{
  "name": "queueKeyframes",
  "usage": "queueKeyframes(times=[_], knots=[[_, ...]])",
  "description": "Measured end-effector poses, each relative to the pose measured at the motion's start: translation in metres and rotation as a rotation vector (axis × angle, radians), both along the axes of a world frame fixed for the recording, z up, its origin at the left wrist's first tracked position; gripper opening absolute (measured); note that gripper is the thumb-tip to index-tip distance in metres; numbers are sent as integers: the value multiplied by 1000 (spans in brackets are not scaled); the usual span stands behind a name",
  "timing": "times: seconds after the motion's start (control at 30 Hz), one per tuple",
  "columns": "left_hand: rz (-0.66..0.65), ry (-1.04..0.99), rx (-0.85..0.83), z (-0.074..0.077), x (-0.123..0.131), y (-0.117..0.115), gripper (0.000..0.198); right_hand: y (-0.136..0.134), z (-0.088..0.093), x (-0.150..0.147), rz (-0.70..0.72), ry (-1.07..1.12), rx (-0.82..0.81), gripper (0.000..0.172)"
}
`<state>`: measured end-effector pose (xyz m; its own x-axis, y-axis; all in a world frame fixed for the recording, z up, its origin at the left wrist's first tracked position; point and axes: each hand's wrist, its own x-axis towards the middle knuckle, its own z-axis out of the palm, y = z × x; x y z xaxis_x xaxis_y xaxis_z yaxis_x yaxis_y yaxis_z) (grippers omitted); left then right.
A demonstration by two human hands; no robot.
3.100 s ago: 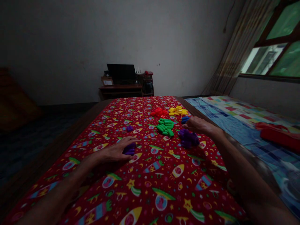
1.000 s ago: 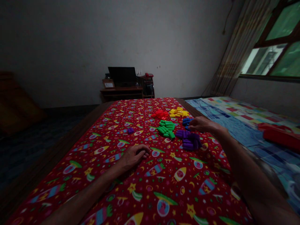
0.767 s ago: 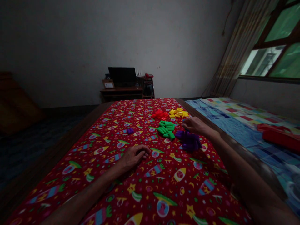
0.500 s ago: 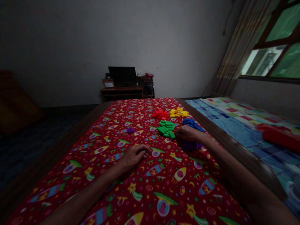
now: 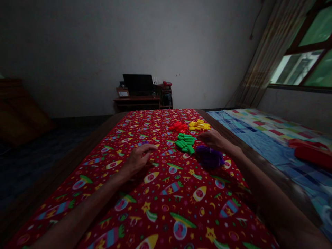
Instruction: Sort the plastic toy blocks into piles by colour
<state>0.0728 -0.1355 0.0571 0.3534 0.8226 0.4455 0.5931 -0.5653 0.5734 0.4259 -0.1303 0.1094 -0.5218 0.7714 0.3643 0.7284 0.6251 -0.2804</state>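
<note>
My left hand [image 5: 138,159] is over the cloth with its fingers stretched forward and the thumb apart, holding nothing visible. Just beyond its fingers a small purple piece [image 5: 145,142] shows, mostly covered by the hand. Fingers loosely extended, my right hand [image 5: 215,140] hovers between the green and purple piles and hides the blue pieces from view. Below it lies a heap of purple pieces [image 5: 209,157]. To its left is a pile of green blocks [image 5: 185,142]. Farther back are red pieces [image 5: 178,127] and yellow pieces [image 5: 199,125].
A red patterned cloth [image 5: 166,207] covers the table, whose dark wooden edge [image 5: 241,147] shows at the right. Beyond it is a bed with a checked cover [image 5: 249,135] and a red bag [image 5: 313,154]. A monitor [image 5: 138,84] stands on a desk by the wall.
My left hand has moved left and forward, partly covering the small purple piece. My right hand has shifted slightly up and right, over the blue pile, uncovering more of the purple heap.
</note>
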Motion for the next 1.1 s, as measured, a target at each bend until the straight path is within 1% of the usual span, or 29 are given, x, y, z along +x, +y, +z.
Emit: queueKeyframes(times=[0.03, 0.1, 0.13, 0.2, 0.27, 0.3, 0.37, 0.4, 0.47, 0.53, 0.6, 0.67, 0.73, 0.8, 0.83, 0.87, 0.93, 1.0, 1.03, 1.1], knots=[[63, 28, 73, 3, -6, 13, 30, -1, 3, -1, -15, 44, 35, 27], [132, 115, 127, 2, -16, 39, 36, -5, 9, -5, -52, 145, 103, 28], [165, 161, 119, -1, -19, 50, 40, -8, 12, -7, -71, 201, 129, 28], [201, 259, 56, -13, -25, 68, 45, -12, 17, -10, -112, 287, 169, 30], [196, 289, 39, -26, -27, 75, 40, -15, 20, -11, -134, 329, 191, 31], [195, 270, 43, -30, -27, 75, 37, -16, 21, -11, -131, 335, 194, 31], [215, 174, 24, -32, -21, 69, 32, -16, 20, -13, -97, 323, 189, 29], [223, 98, -26, -29, -15, 63, 34, -16, 19, -16, -73, 309, 184, 28], [202, -98, -209, -21, 2, 47, 47, -18, 13, -28, -7, 254, 173, 25], [73, -359, -432, -13, 27, 27, 66, -24, 6, -47, 109, 176, 171, 25], [-125, -518, -607, -9, 54, 7, 77, -33, -2, -68, 244, 86, 182, 26], [-275, -643, -685, -8, 76, -9, 83, -42, -7, -85, 315, -10, 189, 26], [-357, -704, -726, -7, 89, -20, 88, -46, -8, -92, 287, -108, 174, 21], [-408, -678, -726, -3, 92, -26, 84, -45, -3, -86, 187, -171, 146, 17], [-411, -633, -696, -1, 91, -28, 76, -43, 1, -79, 125, -180, 132, 18], [-393, -570, -642, 2, 89, -28, 65, -40, 6, -70, 59, -179, 120, 21], [-309, -425, -489, 4, 82, -28, 42, -33, 16, -48, -37, -168, 77, 27], [-215, -316, -352, 1, 76, -25, 30, -26, 23, -27, -55, -176, -22, 27], [-183, -283, -314, -3, 74, -23, 29, -23, 25, -18, -37, -192, -99, 26], [-142, -259, -292, -15, 71, -17, 28, -16, 25, -4, 16, -236, -272, 21]])
